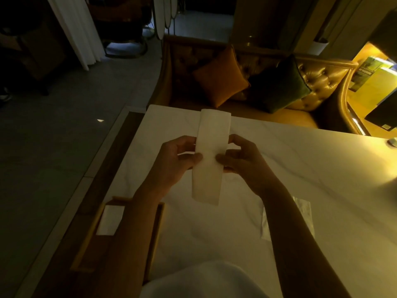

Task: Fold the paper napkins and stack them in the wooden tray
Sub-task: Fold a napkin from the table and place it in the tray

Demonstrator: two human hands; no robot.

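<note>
A long white paper napkin (211, 155), folded into a narrow strip, hangs in the air above the white marble table (300, 168). My left hand (176, 162) pinches its left edge near the middle, thumb on top. My right hand (242, 162) pinches the right edge at the same height. The wooden tray (158, 229) lies at the near left, partly under my left forearm, with one folded napkin (109, 220) inside it. Another napkin (285, 220) lies flat on the table under my right forearm.
A tufted golden sofa (322, 82) with an orange cushion (219, 76) and a dark green cushion (279, 84) stands beyond the table's far edge. The table's left edge borders a dark wooden strip (116, 151) and grey floor. A lit shelf with books (373, 78) is at the right.
</note>
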